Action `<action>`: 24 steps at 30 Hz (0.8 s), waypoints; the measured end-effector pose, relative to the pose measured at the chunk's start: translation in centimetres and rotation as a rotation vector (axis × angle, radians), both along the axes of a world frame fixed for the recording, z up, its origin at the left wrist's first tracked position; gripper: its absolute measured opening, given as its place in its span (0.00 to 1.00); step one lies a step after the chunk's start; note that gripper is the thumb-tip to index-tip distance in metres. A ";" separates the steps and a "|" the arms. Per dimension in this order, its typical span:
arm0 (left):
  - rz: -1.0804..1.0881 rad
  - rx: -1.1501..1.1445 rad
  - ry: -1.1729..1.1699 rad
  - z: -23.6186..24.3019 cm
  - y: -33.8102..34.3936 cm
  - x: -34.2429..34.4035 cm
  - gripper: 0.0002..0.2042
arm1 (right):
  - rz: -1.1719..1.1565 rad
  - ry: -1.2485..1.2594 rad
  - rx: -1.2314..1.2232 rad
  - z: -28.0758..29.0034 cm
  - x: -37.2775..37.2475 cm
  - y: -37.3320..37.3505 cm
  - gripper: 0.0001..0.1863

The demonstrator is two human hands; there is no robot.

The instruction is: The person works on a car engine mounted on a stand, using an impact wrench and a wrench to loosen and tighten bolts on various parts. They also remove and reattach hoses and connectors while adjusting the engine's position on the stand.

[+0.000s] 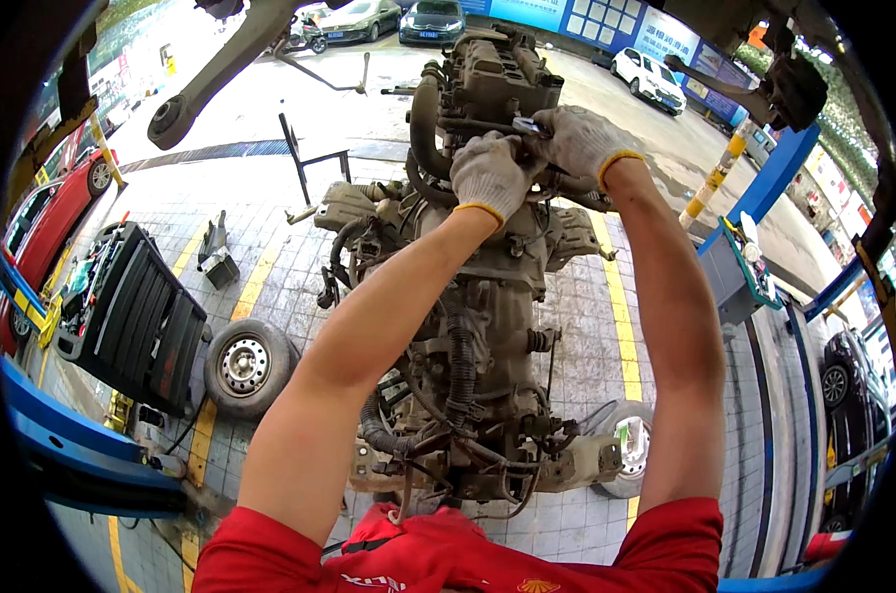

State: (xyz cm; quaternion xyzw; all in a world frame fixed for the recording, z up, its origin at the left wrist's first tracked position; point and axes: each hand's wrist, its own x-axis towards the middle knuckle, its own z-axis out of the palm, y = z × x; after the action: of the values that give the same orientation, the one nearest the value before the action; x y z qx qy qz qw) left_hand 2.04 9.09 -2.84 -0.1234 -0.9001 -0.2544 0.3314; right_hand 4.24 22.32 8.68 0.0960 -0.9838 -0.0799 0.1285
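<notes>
A large, dirty engine with its gearbox (497, 306) hangs or stands in front of me, reaching from the far middle down towards my waist. Both my arms stretch out over it. My left hand (487, 178), in a pale knit glove with a yellow cuff, is closed near a black hose (426, 124) at the engine's upper part. Close beside it, my right hand (578, 143), gloved alike, has its fingers curled at the same spot. A small shiny metal piece (527, 126) shows by the right fingertips. What either hand grips is hidden by the gloves.
Wheels lie at the left (245, 368) and right (631, 445) of the engine. A black tool cart (136, 316) stands left, a grey cart (739, 267) right. Blue lift parts (82, 445) flank me, and a metal arm (215, 69) hangs overhead. Parked cars stand beyond.
</notes>
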 end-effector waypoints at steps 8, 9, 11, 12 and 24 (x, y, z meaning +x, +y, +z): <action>0.015 0.047 -0.412 3.2 0.2 -1.1 0.22 | 0.011 0.191 0.137 -2.0 -0.7 -0.8 0.21; -0.008 0.071 -0.460 4.0 0.0 -1.0 0.22 | 0.035 0.190 0.138 -2.0 -0.9 -0.3 0.21; 0.003 0.052 -0.488 4.6 0.1 -1.0 0.21 | 0.155 0.209 0.149 -1.8 -1.3 0.6 0.22; -0.027 -0.013 -0.480 4.8 0.2 -1.0 0.21 | 0.125 0.125 0.179 -1.4 -1.8 0.7 0.21; -0.001 0.150 -0.501 3.9 -1.3 -1.0 0.27 | 0.206 0.030 -0.017 -0.4 -2.8 0.5 0.20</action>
State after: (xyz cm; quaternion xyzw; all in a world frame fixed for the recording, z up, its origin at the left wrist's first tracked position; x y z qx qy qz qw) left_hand 1.05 7.80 1.07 -0.0320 -0.9326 -0.3434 0.1061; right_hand 1.44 22.80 8.24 0.1942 -0.9674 -0.0596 0.1516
